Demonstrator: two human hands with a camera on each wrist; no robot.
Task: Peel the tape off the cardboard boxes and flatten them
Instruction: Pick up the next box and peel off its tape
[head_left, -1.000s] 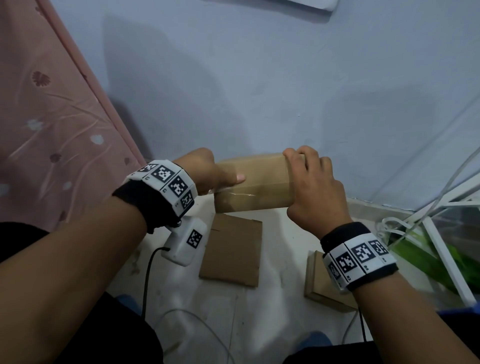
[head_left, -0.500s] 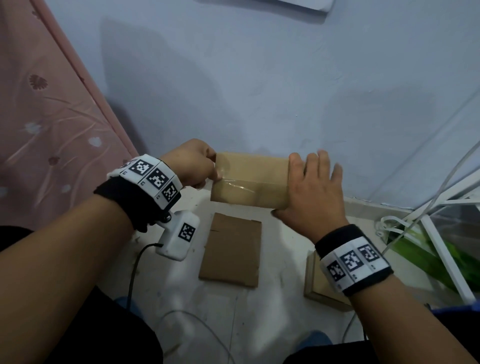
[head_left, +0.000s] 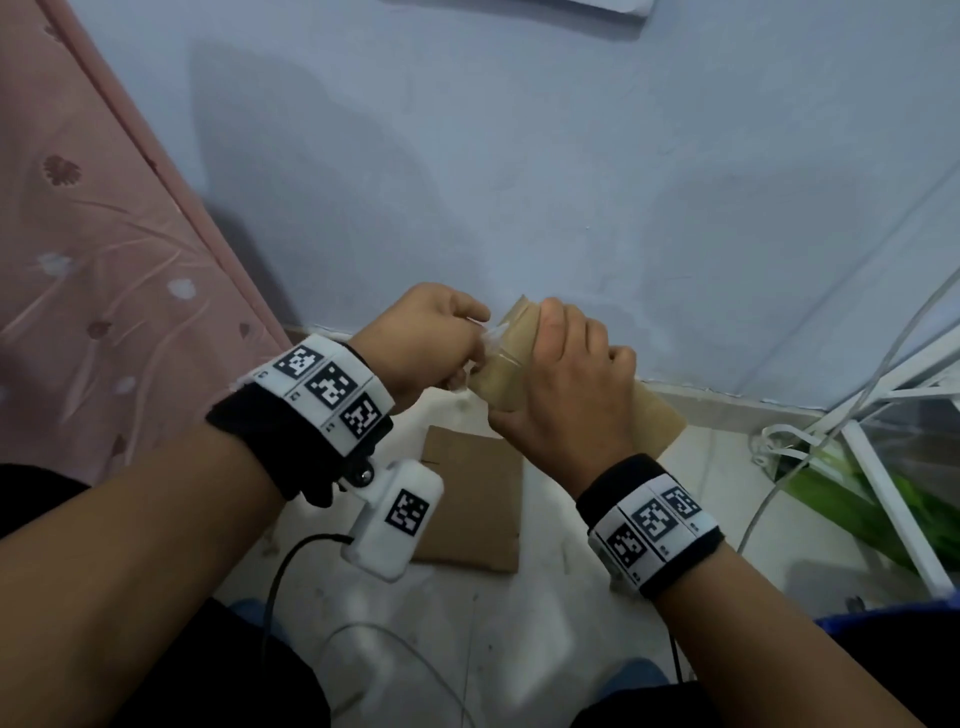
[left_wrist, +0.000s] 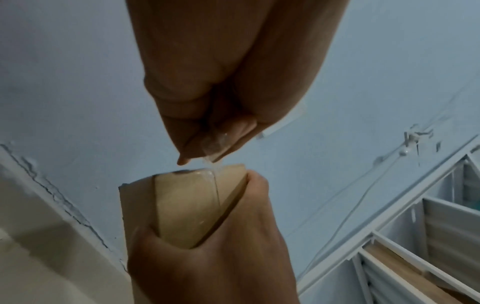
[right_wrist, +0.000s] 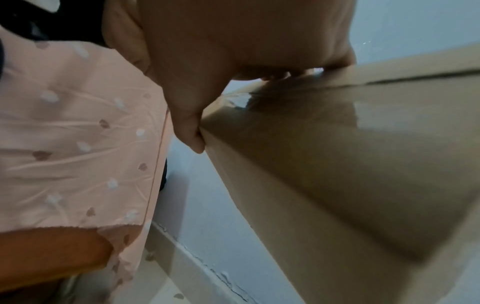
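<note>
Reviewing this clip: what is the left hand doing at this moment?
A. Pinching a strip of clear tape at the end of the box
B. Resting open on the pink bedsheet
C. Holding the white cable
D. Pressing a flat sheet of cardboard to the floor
A: in the left wrist view the left hand pinches the clear tape at the end of the box, which the right hand holds.

dim bluish light | soft shadows on wall (head_left: 467, 156) | wrist views blurred | wide-angle bending

This looks like a room in a home: a pink flowered bedsheet (head_left: 78, 249) hangs beside a pale blue painted wall (head_left: 519, 182) and a tiled floor (head_left: 467, 623).
</note>
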